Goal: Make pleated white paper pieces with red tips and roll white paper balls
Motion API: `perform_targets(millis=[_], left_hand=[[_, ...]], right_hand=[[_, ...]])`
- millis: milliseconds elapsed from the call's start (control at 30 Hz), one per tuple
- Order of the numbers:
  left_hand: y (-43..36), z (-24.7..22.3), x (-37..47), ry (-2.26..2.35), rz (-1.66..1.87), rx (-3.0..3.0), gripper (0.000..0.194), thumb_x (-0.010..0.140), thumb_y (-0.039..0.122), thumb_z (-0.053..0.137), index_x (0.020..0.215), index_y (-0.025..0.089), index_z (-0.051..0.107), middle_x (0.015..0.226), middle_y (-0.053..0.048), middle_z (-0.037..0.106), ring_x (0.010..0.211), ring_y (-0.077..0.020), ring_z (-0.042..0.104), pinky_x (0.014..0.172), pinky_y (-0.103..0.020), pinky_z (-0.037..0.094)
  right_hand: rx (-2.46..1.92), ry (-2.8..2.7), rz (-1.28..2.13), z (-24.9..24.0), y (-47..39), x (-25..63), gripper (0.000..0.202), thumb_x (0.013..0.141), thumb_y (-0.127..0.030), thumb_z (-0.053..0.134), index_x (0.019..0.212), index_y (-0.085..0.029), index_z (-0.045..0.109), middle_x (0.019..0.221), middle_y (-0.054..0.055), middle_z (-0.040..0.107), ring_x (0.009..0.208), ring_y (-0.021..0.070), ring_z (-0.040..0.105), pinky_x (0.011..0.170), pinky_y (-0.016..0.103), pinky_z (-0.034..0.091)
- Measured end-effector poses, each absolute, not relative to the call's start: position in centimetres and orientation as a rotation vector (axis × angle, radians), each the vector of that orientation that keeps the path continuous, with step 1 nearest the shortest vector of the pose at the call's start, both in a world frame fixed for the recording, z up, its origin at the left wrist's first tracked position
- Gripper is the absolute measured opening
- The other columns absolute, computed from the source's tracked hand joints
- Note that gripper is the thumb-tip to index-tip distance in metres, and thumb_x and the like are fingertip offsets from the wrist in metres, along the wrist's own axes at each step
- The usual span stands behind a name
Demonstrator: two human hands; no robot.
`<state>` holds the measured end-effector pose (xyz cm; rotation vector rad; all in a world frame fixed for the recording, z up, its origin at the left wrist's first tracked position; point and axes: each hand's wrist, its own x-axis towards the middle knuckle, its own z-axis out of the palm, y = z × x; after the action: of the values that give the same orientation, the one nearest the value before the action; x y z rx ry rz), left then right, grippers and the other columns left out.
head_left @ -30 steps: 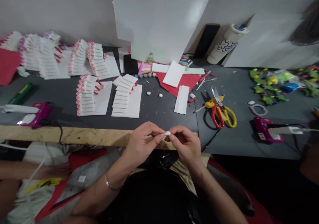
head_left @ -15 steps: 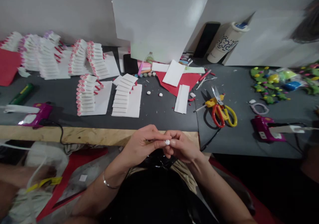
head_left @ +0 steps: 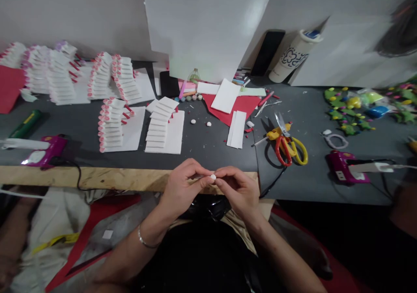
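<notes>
A small white lump (head_left: 213,177) is pinched between the fingertips of my two hands, just in front of the table's wooden edge. My left hand (head_left: 186,185), with a silver bangle at the wrist, grips it from the left. From the right, my right hand (head_left: 238,189) closes thumb and finger on it. Two more white lumps, one on the left (head_left: 193,121) and one on the right (head_left: 209,124), lie on the dark table beyond my hands. White strips (head_left: 236,129) rest near a red sheet (head_left: 234,115). A fanned stack of white pieces (head_left: 157,132) lies on a white card (head_left: 176,132).
Red and yellow scissors (head_left: 286,147) lie right of my hands. Purple power boxes sit at left (head_left: 54,150) and right (head_left: 347,164). A tumbler (head_left: 289,60) and a phone (head_left: 269,53) stand at the back. Another person's arm (head_left: 16,236) shows at the lower left.
Both hands have risen slightly toward the table edge with the white lump, and my right fingers are less curled. The person's arm at the lower left has moved down.
</notes>
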<state>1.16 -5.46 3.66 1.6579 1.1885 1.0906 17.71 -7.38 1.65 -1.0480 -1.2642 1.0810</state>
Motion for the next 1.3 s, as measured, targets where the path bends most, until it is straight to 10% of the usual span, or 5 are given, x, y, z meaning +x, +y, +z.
perform_targets(millis=[1300], left_hand=[[-5.2, 4.5, 0.3, 1.007, 0.969, 1.788, 0.014, 0.089, 0.031, 0.065, 0.094, 0.036, 0.078, 0.075, 0.000, 0.073, 0.071, -0.0157, 0.061, 0.071, -0.032, 0.048]], right_hand=[[-0.808, -0.775, 2.081, 1.0, -6.0, 18.4, 0.036, 0.066, -0.046, 0.086, 0.073, -0.017, 0.065, 0.053, -0.006, 0.062, 0.043, 0.0070, 0.057, 0.047, 0.018, 0.051]])
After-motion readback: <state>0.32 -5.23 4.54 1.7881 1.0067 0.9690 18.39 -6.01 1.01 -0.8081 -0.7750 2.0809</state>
